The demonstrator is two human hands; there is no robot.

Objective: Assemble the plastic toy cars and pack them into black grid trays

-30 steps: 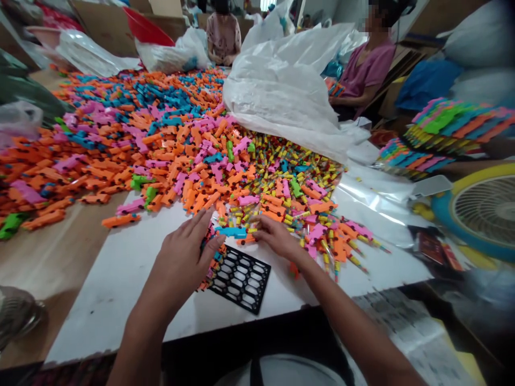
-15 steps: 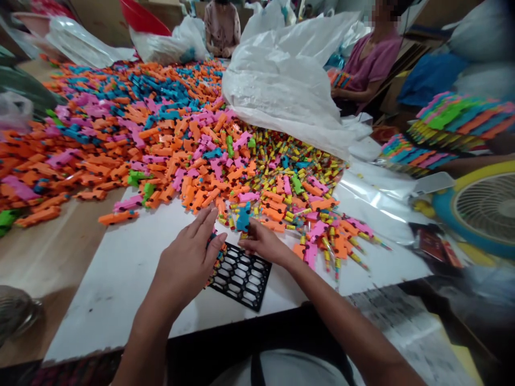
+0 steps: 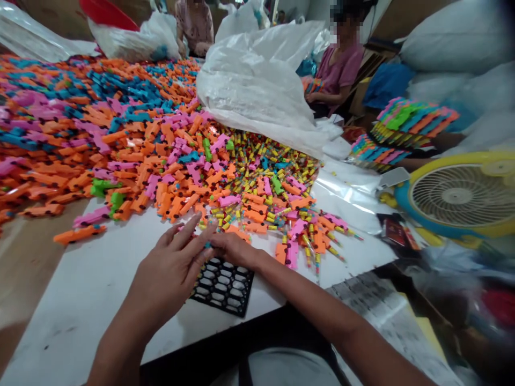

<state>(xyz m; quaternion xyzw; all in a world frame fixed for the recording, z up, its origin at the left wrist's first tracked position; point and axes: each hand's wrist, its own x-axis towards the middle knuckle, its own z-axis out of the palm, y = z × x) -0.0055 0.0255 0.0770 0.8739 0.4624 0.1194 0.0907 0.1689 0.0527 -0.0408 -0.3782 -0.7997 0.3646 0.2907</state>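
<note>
**White sheet (image 3: 72, 303) on a brown tabletop (image 3: 20, 284), heaped with colour**

The tabletop is partly covered by the sheet; orange, pink, blue and green car-shaped pieces (image 3: 140, 147) are heaped across both; yellow-banded sticks (image 3: 257, 153) are massed at the heap's right, partly overlaid by a large white plastic bag (image 3: 253, 96); a black lattice tray (image 3: 225, 287) is laid near the front edge; glossy film (image 3: 346, 198) is spread at the right.

Pale wall (image 3: 303, 9) at the back, white sacks (image 3: 446, 40) heaped behind a round fan (image 3: 454, 195)
</note>
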